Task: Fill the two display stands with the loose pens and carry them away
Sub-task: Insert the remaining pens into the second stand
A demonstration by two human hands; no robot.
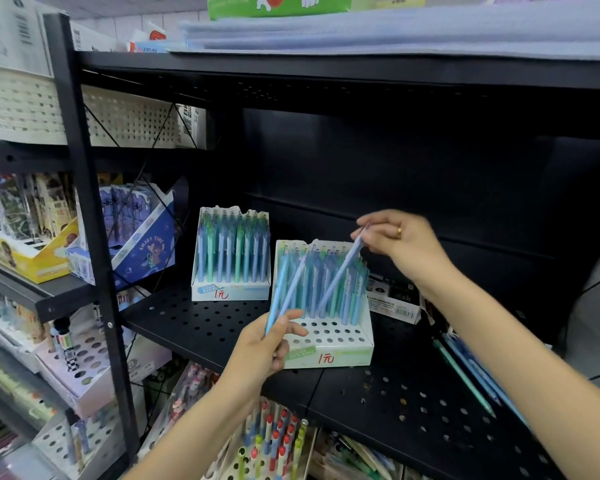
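Observation:
Two white display stands sit on a black perforated shelf (201,317). The far stand (230,292) is packed with upright blue and green pens. The near stand (329,355) holds pens in its back rows, and its front rows of holes are bare. My left hand (264,351) grips a light blue pen (286,299) that slants up over the near stand. My right hand (402,244) pinches the top of a pale lilac pen (340,271), whose lower end dips among the standing pens. Loose pens (471,372) lie on the shelf at the right, beside my right forearm.
A small black and white box (394,301) lies behind the near stand. A black upright post (84,188) divides this shelf from the left shelves, which hold a blue cartoon box (146,244) and other pen displays. More pen stands (267,441) fill the shelf below.

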